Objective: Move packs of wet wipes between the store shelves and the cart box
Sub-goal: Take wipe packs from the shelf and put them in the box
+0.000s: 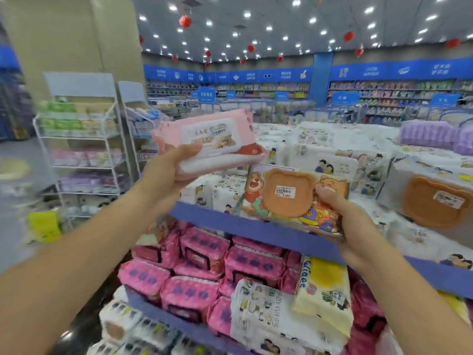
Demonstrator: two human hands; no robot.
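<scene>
Spanning left-to-right, pink pack [207, 139] in left hand [166, 166], bear pack [291, 198] in right hand [352, 226].

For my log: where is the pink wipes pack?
Head view, centre-left: the left hand holds the pink pack aloft, up-left of the bear-lid pack.

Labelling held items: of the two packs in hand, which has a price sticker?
The cartoon-bear pack in the right hand: a white price sticker sits on its orange bear-shaped lid. The pink pack in the left hand shows none.
</scene>
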